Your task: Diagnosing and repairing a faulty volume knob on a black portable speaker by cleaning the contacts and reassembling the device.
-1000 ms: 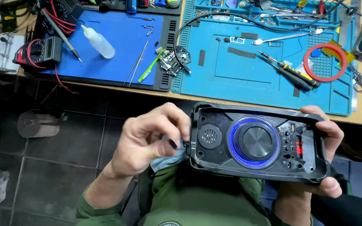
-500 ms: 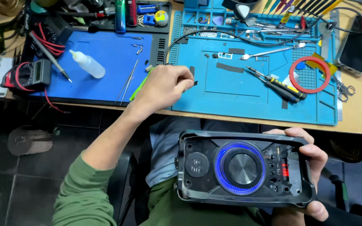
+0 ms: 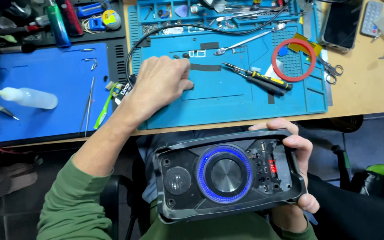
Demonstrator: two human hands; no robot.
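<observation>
The right hand grips the right end of the black speaker, nearest on the lap. The left hand, fingers curled loosely and holding nothing visible, rests farther off on the blue mat, left of 2 screwdrivers.

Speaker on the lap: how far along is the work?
Done: the speaker has its front grille off, and its blue ring is lit. In hand: right hand grips the speaker's end; left hand rests fingertips down on the blue mat, whatever it touches hidden. Left: the face looks bare, and no cover shows.
</observation>
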